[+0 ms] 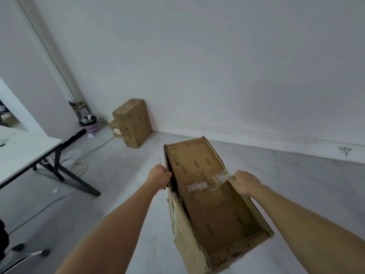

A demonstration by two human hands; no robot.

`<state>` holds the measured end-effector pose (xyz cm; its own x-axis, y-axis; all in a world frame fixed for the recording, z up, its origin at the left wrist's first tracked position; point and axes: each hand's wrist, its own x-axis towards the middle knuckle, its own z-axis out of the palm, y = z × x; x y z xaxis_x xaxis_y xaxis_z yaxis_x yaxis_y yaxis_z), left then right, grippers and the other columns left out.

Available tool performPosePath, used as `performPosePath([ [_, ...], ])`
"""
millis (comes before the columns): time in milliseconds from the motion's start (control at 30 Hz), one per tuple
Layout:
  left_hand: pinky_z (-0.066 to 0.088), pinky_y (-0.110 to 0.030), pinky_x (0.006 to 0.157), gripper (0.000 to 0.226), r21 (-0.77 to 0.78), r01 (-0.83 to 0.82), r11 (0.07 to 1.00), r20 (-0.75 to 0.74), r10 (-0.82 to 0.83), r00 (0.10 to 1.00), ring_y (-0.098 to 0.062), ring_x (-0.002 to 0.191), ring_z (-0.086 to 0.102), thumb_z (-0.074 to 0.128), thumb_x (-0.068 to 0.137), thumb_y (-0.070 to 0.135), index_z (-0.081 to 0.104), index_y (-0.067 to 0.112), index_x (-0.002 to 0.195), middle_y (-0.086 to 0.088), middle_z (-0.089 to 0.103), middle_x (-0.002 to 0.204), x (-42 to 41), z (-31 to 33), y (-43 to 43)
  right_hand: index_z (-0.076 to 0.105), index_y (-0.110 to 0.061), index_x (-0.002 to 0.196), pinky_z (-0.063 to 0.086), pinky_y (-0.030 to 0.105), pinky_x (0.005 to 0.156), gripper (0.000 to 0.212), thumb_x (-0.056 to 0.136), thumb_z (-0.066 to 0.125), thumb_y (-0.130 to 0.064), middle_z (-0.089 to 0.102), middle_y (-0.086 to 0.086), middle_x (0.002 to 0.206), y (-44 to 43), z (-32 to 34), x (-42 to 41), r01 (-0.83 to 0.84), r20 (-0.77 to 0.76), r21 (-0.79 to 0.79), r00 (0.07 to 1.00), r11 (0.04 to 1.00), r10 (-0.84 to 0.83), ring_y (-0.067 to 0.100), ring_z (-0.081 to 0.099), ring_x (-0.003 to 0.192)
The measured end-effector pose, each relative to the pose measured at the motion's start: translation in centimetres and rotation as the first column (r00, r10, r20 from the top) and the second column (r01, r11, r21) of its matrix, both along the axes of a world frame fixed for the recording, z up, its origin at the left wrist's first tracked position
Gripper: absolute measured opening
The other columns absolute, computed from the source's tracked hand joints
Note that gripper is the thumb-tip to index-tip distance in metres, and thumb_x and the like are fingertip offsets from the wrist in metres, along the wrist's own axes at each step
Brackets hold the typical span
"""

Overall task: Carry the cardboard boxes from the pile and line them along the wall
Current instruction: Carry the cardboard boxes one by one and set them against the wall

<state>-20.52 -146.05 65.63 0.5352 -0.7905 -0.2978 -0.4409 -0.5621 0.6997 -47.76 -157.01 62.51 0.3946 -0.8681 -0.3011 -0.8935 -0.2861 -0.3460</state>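
Head view, step: carrying, in my judgement; one cardboard box (pixel 209 204) is held above the floor (pixel 118 184), not yet set down.
Landmark: a standing box (pixel 132 123) already sits against the wall (pixel 217 66).
Carried box: right of the standing box and nearer the camera, well apart from it, tilted, its far end aimed at the wall.
Left hand (pixel 160 176): fingers curled over the box's left long edge, clamped on it.
Right hand (pixel 245 182): fingers closed on the right long edge, by a strip of clear tape (pixel 209 183).
Left of the standing box: a small bin (pixel 89 124), then a white surface (pixel 23 151).
Next move: probably walk on, lower the box just right of the standing box, flush to the wall.
Calls for: an even two-handed grip; the left side panel looks torn and may flex.
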Motion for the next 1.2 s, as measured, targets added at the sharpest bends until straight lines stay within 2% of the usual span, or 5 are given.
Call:
performPosePath([
  [267, 0.055, -0.035, 0.061, 0.018, 0.024, -0.143, 0.989, -0.072, 0.145, 0.987, -0.029, 0.067, 0.064, 0.049, 0.088, 0.005, 0.063, -0.006, 0.086, -0.018, 0.066, 0.078, 10.4, -1.4, -13.0, 0.055, -0.020, 0.096, 0.040, 0.031, 0.064, 0.028, 0.104, 0.036, -0.039, 0.052, -0.002, 0.083, -17.8, 0.3, 12.4, -0.185, -0.070, -0.002, 0.980, 0.983, 0.185, 0.020, 0.055, 0.079],
  [633, 0.048, -0.029, 0.050, 0.017, 0.045, -0.222, 0.974, -0.075, 0.224, 0.972, -0.022, 0.056, 0.054, 0.047, 0.091, 0.002, 0.055, 0.002, 0.076, -0.013, 0.056, 0.069, 32.3, -4.5, -26.6, 0.049, -0.022, 0.079, 0.037, 0.029, 0.056, 0.031, 0.103, 0.038, -0.036, 0.053, -0.001, 0.077, -34.0, -3.3, 36.6, -0.288, -0.113, 0.057, 0.949, 0.956, 0.293, 0.015, 0.052, 0.068],
  [733, 0.048, -0.029, 0.051, 0.019, 0.086, -0.208, 0.974, -0.081, 0.215, 0.973, -0.023, 0.055, 0.055, 0.048, 0.090, 0.001, 0.055, 0.002, 0.073, -0.015, 0.057, 0.069, 39.8, -4.8, -30.7, 0.055, -0.018, 0.090, 0.041, 0.029, 0.060, 0.027, 0.103, 0.038, -0.036, 0.056, -0.001, 0.081, -37.7, -4.4, 44.2, -0.250, -0.107, 0.084, 0.960, 0.965, 0.258, 0.017, 0.056, 0.073],
  [1000, 0.059, -0.042, 0.066, 0.018, 0.076, -0.195, 0.978, -0.056, 0.200, 0.978, -0.027, 0.066, 0.063, 0.049, 0.090, 0.003, 0.063, -0.004, 0.080, -0.019, 0.067, 0.079, 55.8, -3.6, -42.5, 0.047, -0.022, 0.074, 0.039, 0.027, 0.057, 0.033, 0.103, 0.042, -0.034, 0.054, 0.000, 0.075, -47.6, -3.5, 59.2, -0.191, -0.051, 0.133, 0.979, 0.973, 0.199, 0.015, 0.052, 0.066],
  [1200, 0.059, -0.040, 0.064, 0.020, 0.099, -0.215, 0.972, -0.072, 0.223, 0.972, -0.027, 0.069, 0.065, 0.049, 0.092, 0.003, 0.065, -0.008, 0.093, -0.023, 0.069, 0.091, 66.6, -5.9, -53.0, 0.051, -0.020, 0.073, 0.046, 0.030, 0.061, 0.034, 0.103, 0.042, -0.035, 0.059, 0.004, 0.077, -58.5, -5.6, 70.3, -0.208, -0.054, 0.159, 0.974, 0.965, 0.219, 0.019, 0.059, 0.068],
])
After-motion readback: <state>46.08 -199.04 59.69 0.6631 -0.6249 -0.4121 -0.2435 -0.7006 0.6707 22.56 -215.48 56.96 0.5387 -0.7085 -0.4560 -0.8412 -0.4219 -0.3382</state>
